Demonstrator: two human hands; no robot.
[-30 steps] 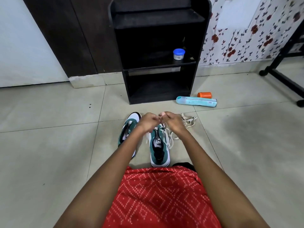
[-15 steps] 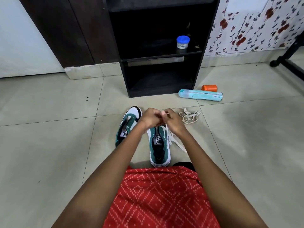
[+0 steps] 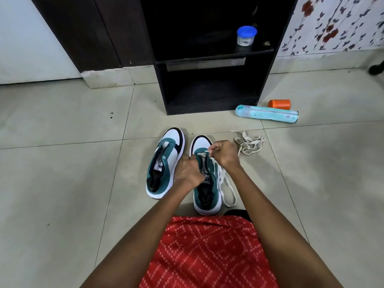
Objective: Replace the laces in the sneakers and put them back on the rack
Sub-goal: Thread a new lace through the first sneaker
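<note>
Since half a second ago the two hands have come apart: the right hand (image 3: 225,152) is drawn up and to the right with the lace tip (image 3: 207,151) pinched at its fingertips, while the left hand (image 3: 190,171) has dropped onto the sneaker (image 3: 204,183), fingers curled over the left edge of the lacing flap as if to hold it open. That sneaker stands on the floor (image 3: 62,163) just in front of the person's lap, close beside the second sneaker (image 3: 164,161), which shows no lace at all. From what I can make out, the new lace (image 3: 222,177) crosses only the lowest eyelets, and its slack lies looped on the tile to the shoe's right. I judge it flat, soft and limp, so pushing it gets nowhere; the stiff tip is the one place to hold for threading. The shoe looks light and likely to skid on smooth tile, so it wants pinning by the upper. An old lace (image 3: 248,144) lies heaped near the rack (image 3: 197,109).
</note>
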